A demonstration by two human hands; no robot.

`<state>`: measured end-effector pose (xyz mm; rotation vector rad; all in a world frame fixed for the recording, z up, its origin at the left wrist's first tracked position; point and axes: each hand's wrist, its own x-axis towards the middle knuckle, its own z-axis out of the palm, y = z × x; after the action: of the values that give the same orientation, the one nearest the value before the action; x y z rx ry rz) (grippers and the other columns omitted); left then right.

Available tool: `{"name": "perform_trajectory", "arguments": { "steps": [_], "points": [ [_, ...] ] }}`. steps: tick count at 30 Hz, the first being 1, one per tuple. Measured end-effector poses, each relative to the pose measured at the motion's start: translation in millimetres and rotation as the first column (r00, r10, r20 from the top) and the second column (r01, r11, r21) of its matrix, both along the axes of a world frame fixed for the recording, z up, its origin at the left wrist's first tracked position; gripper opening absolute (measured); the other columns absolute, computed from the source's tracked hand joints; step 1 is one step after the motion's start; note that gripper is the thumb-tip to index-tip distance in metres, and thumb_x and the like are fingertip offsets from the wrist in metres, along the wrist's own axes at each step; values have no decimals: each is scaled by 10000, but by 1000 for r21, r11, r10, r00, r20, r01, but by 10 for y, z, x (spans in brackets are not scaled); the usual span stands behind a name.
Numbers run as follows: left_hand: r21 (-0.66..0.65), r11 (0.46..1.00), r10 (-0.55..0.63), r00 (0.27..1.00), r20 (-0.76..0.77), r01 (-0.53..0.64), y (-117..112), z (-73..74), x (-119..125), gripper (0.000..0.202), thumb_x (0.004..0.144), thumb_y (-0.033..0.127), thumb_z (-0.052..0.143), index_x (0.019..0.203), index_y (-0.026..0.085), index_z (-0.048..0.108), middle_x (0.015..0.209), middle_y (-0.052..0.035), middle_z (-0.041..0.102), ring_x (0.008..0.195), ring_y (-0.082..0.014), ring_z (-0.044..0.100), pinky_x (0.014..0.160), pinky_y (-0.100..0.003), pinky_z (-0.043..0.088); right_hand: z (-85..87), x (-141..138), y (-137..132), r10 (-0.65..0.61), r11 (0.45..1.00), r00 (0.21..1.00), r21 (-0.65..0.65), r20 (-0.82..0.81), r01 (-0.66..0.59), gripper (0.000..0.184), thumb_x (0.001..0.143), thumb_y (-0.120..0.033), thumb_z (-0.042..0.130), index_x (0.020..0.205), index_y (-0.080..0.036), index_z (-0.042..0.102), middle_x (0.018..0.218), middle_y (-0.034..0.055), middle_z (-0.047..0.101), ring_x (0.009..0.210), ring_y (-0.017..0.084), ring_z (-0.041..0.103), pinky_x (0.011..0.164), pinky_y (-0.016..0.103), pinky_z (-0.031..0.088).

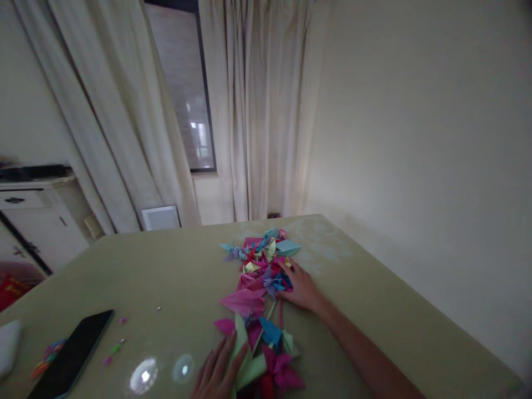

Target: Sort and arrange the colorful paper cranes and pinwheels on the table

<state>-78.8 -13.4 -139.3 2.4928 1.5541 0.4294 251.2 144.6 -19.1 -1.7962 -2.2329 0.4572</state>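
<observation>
A heap of colourful folded paper pieces point(261, 277) in pink, blue, yellow and purple lies on the olive-green table point(166, 271). My right hand point(301, 288) reaches across the table and rests against the right side of the heap, fingers stretched onto the papers. At the bottom edge my left hand point(216, 371) lies flat with its fingers spread on a light green folded piece point(249, 366), beside a magenta paper flower point(285, 374). A large pink folded piece point(245, 302) lies between the two hands.
A black phone point(72, 354) lies at the table's near left, with small coloured bits point(47, 354) and a white object point(8, 346) beside it. Behind the table hang pale curtains point(257, 111) over a window. A white cabinet point(37, 221) stands at the left.
</observation>
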Motion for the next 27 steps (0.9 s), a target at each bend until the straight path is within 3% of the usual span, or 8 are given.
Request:
{"name": "perform_trajectory", "arguments": {
  "steps": [4,7,11,14,18,22,24,27],
  "points": [
    [-91,991,-97,995,-21,94,43,-61,545,815,991,532,658,1639,582,165,1754,-7,310,1587,-439,349,1217,-688,437,68,-299,378,137,990,990,-29,-27,-138,1033,866,-608,800,1711,-268,313,1792,174,198,1622,428,247,1284,585,265],
    [-120,981,-157,988,-6,156,217,36,890,825,993,432,667,1662,540,195,1773,-32,254,1595,-442,335,1242,-690,401,168,-500,468,287,955,957,-62,-53,-290,1051,818,-642,843,1684,-266,383,1780,148,263,1632,372,257,1303,489,274],
    [-101,962,-244,965,92,253,361,379,1035,1159,788,704,805,1715,419,171,1797,-111,186,1592,-504,305,1273,-739,283,402,-341,283,381,925,904,86,-196,-371,880,947,-629,715,1672,-236,407,1753,130,341,1622,310,304,1315,453,267],
    [-145,946,-266,951,155,288,482,780,901,1127,705,824,794,1669,435,359,1759,-114,337,1543,-498,391,1250,-735,311,435,41,-212,203,968,949,197,-239,-158,755,1034,-632,562,1671,-253,418,1723,122,403,1594,343,360,1317,529,278],
    [-18,996,-76,942,328,87,1030,1298,689,554,1016,643,530,1484,364,623,1563,-87,587,1440,-342,534,1210,-536,441,-85,336,-1112,120,970,991,219,-61,-103,869,970,-661,647,1712,-399,278,1780,41,272,1617,406,295,1283,626,346],
    [52,955,275,940,204,-291,1869,1500,700,496,1032,509,514,1456,284,636,1558,-127,580,1422,-378,529,1185,-591,413,-767,184,-1597,277,948,954,132,111,-291,705,1077,-362,528,1627,-657,200,1740,-60,309,1563,421,392,1178,752,427],
    [6,944,328,943,44,-329,2164,1466,735,577,1007,559,554,1514,286,588,1667,-136,469,1520,-440,415,1210,-645,347,-869,101,-1612,283,951,951,93,122,-295,748,1075,-323,521,1626,-666,148,1748,-53,267,1573,450,352,1179,821,354],
    [-71,955,282,957,-72,-287,2305,1348,696,619,978,590,589,1501,259,612,1682,-170,446,1510,-499,420,1183,-682,356,-704,107,-1480,200,977,976,55,89,-205,865,997,-398,671,1657,-608,153,1781,-16,147,1598,518,235,1197,875,208]
  ]
}}
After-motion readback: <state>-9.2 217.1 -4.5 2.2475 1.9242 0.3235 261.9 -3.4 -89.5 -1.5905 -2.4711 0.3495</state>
